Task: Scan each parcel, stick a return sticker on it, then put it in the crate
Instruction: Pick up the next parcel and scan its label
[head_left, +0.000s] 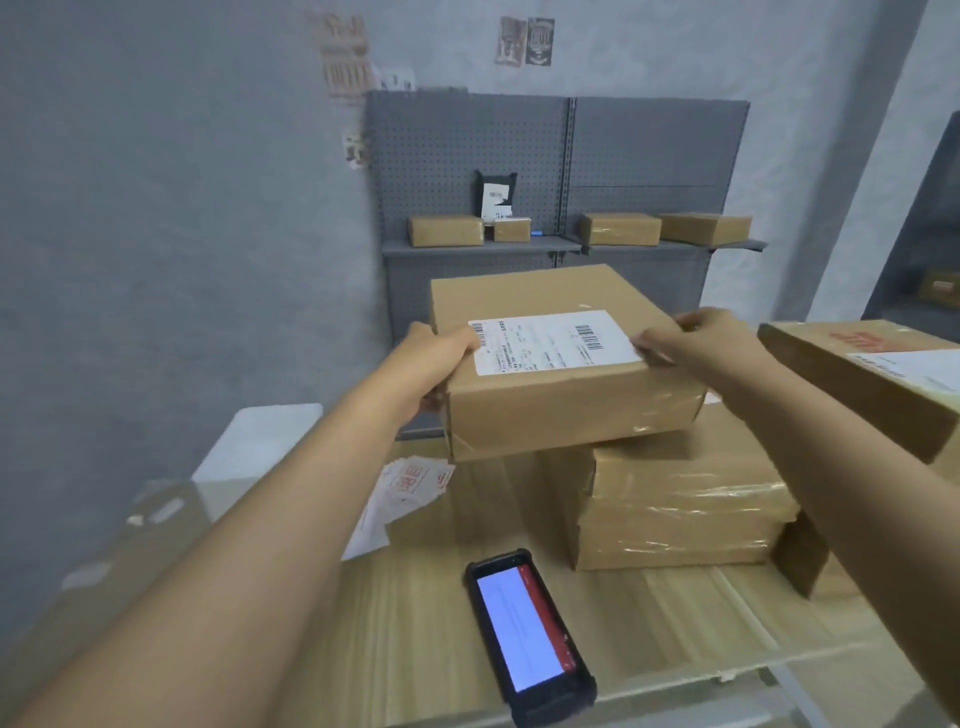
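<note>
Between left hand (434, 358) and right hand (696, 343), parcel (561, 364), gripped at both ends.

your wooden table (415, 623) fills the lower frame: scanner (530, 636) bottom centre, sticker sheets (405, 493) left, stacked parcels (680, 514) right.
</note>
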